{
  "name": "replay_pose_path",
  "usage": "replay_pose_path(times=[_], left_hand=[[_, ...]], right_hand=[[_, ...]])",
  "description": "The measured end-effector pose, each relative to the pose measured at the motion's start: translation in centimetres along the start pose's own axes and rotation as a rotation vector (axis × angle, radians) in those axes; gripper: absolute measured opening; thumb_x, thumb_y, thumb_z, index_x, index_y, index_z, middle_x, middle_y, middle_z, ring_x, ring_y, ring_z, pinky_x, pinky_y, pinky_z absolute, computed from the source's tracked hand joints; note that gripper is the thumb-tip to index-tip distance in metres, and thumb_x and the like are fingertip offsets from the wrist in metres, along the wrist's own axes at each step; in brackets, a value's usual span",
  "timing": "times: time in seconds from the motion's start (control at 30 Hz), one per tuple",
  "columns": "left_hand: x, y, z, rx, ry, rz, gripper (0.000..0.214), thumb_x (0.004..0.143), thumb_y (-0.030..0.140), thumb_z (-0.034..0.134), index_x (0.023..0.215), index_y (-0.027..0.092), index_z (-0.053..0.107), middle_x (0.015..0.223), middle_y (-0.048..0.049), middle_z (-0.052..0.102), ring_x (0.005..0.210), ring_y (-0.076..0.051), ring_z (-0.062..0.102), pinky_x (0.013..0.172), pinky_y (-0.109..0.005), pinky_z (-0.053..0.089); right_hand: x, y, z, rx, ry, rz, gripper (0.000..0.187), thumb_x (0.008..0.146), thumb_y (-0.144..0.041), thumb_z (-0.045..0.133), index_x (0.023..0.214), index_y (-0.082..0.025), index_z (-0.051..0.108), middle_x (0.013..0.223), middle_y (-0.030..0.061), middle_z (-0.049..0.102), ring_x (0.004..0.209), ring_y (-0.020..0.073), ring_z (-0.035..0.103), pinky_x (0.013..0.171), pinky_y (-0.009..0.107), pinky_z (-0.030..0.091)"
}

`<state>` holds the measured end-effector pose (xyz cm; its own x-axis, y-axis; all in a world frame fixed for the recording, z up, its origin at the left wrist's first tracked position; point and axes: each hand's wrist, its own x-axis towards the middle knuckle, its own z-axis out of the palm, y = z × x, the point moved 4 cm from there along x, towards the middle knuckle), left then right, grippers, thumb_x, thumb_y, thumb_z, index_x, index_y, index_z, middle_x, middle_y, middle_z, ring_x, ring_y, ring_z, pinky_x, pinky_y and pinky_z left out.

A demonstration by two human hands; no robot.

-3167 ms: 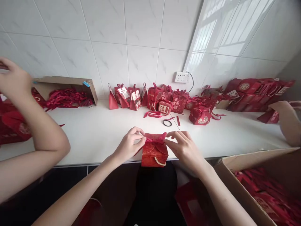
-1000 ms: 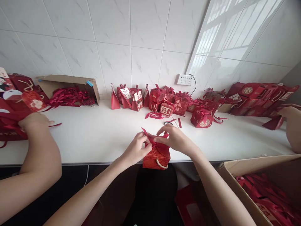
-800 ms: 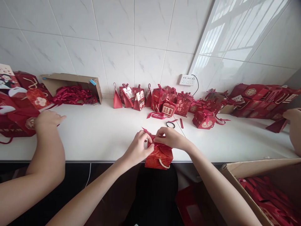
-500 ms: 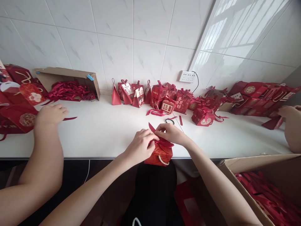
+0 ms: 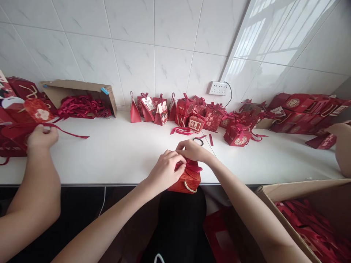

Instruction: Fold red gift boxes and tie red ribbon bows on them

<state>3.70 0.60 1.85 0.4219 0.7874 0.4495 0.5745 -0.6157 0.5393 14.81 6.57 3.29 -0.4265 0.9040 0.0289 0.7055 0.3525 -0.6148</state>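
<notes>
A red gift box [image 5: 182, 185] with a twisted cream cord handle [image 5: 190, 187] sits at the table's front edge, before my body. Dark red ribbon [image 5: 194, 166] is looped on its top. My left hand [image 5: 170, 167] lies against the box's left side, its thumb and fingers pinched on the ribbon. From the far side my right hand [image 5: 191, 149] reaches over the top with bent fingers, also closed on the ribbon. Its fingertips are partly covered by my left hand. Just beyond lie a black ring [image 5: 197, 141] and short red ribbon scraps [image 5: 211, 140].
Finished-looking red gift boxes [image 5: 214, 117] line the wall. A cardboard box [image 5: 113, 100] of ribbons stands back left; another carton [image 5: 263, 193] with red pieces is at lower right. Co-workers' hands [image 5: 44, 137] show at left, on a ribbon over a box, and at far right [image 5: 340, 133].
My right hand has shifted slightly left over the box top, and the upright ribbon end no longer shows. The left co-worker's hand has moved left, drawing a ribbon over a box.
</notes>
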Motion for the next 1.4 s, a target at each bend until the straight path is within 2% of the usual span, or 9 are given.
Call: replay_pose_path(times=[0.13,0.23,0.4,0.5,0.57,0.7,0.83,1.07,1.4], left_hand=[[0.0,0.0,0.2,-0.013,0.003,0.004,0.013,0.079,0.011,0.052,0.075,0.020,0.060,0.083,-0.0016,0.064,0.089,-0.019,0.053,0.080,-0.033,0.047],[0.0,0.0,0.3,-0.007,-0.003,-0.010,0.012,0.080,0.012,0.052,0.075,0.020,0.059,0.082,-0.0017,0.063,0.086,-0.019,0.052,0.079,-0.034,0.047],[-0.1,-0.1,0.2,-0.052,-0.004,-0.017,0.009,0.081,0.016,0.051,0.080,0.019,0.059,0.085,-0.0028,0.062,0.089,-0.019,0.053,0.081,-0.033,0.047],[-0.6,-0.5,-0.5,-0.113,0.087,-0.038,0.013,0.080,0.022,0.054,0.092,0.019,0.055,0.094,-0.0043,0.058,0.092,-0.019,0.053,0.082,-0.032,0.046],[-1.1,-1.3,-0.9,-0.141,0.129,-0.140,0.017,0.079,0.030,0.056,0.091,0.018,0.051,0.091,-0.0036,0.057,0.085,-0.018,0.054,0.076,-0.031,0.045],[-2.1,-2.4,-0.6,-0.291,-0.010,-0.327,0.027,0.081,0.044,0.052,0.074,0.019,0.045,0.070,0.0028,0.050,0.063,-0.012,0.048,0.061,-0.026,0.040],[-2.3,-2.8,-0.2,-0.462,-0.058,-0.342,0.030,0.084,0.043,0.047,0.069,0.018,0.044,0.064,0.0041,0.042,0.058,-0.010,0.040,0.057,-0.024,0.034],[-1.9,-3.7,0.5,-0.585,-0.057,-0.363,0.032,0.083,0.040,0.046,0.063,0.019,0.034,0.060,0.0055,0.030,0.055,-0.009,0.028,0.053,-0.023,0.027],[-1.8,-3.7,0.9,-0.520,-0.027,-0.347,0.029,0.082,0.037,0.043,0.062,0.019,0.032,0.059,0.0055,0.031,0.055,-0.009,0.030,0.053,-0.023,0.028]], right_hand=[[0.7,0.2,0.3,0.043,0.029,0.012,0.016,0.077,-0.027,0.054,0.067,-0.016,0.062,0.070,0.0009,0.066,0.064,0.0120,0.057,0.058,0.022,0.041],[0.0,0.5,-0.3,0.097,0.169,0.014,0.017,0.080,-0.029,0.054,0.070,-0.016,0.060,0.074,0.0018,0.066,0.068,0.0125,0.057,0.063,0.023,0.042],[-5.8,1.4,-2.1,0.107,0.517,0.040,0.032,0.085,-0.046,0.046,0.070,-0.018,0.051,0.067,0.0000,0.058,0.061,0.0121,0.051,0.058,0.023,0.038],[-9.2,1.5,-1.0,0.047,0.428,0.115,0.041,0.083,-0.056,0.045,0.065,-0.020,0.047,0.056,-0.0027,0.048,0.052,0.0116,0.043,0.051,0.024,0.033],[-10.4,1.4,0.1,0.020,0.372,0.155,0.041,0.080,-0.058,0.048,0.065,-0.020,0.045,0.055,-0.0036,0.045,0.051,0.0113,0.040,0.050,0.024,0.032],[-10.3,1.3,1.6,0.075,0.354,0.167,0.038,0.081,-0.052,0.049,0.062,-0.021,0.038,0.053,-0.0058,0.039,0.049,0.0099,0.034,0.049,0.023,0.028],[-9.2,2.2,2.2,0.349,0.309,0.129,0.035,0.082,-0.048,0.049,0.062,-0.021,0.038,0.056,-0.0057,0.036,0.053,0.0099,0.032,0.051,0.024,0.026],[-8.5,3.7,3.7,1.079,0.187,0.136,0.038,0.073,-0.045,0.065,0.061,-0.019,0.039,0.059,-0.0052,0.040,0.055,0.0082,0.034,0.055,0.022,0.028],[-7.7,5.0,5.0,1.405,0.206,0.125,0.036,0.066,-0.036,0.072,0.056,-0.018,0.042,0.051,-0.0070,0.032,0.049,0.0068,0.027,0.051,0.021,0.024]])
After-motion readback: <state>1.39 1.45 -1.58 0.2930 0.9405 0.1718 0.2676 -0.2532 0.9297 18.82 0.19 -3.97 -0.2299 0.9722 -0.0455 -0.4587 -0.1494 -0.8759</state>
